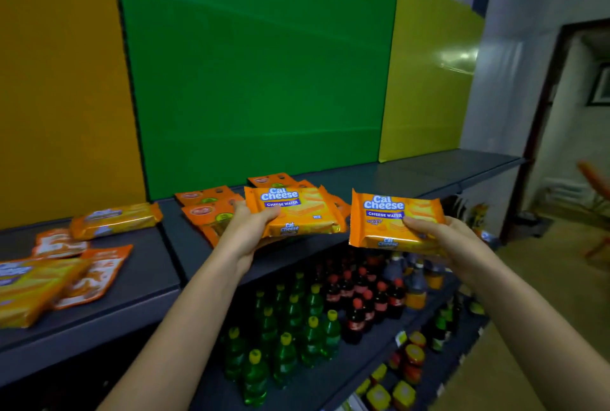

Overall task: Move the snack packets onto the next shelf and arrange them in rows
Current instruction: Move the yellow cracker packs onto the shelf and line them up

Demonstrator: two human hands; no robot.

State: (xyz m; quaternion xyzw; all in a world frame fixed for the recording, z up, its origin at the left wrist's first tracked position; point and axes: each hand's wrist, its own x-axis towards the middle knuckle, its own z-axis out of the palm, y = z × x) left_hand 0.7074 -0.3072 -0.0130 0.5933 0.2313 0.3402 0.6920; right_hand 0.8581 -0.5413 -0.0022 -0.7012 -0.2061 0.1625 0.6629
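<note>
My left hand (246, 230) grips an orange Cal Cheese wafer packet (297, 209) by its left end, just above the dark grey shelf (412, 176) in front of the green panel. My right hand (442, 239) holds a second Cal Cheese packet (392, 217) by its right end, out past the shelf's front edge. Behind the left-hand packet lie several orange snack packets (206, 204). On the left shelf section (138, 265) rest more packets: one wafer pack (115, 219) at the back, and orange-white pouches (95, 275) and another wafer pack (29, 288) at the front.
Below the shelf stand rows of green bottles (290, 328) and dark soda bottles (366, 298), with yellow-lidded jars (412, 357) lower down. The shelf's right part before the yellow panel (429, 80) carries nothing. A doorway (577, 113) and floor lie to the right.
</note>
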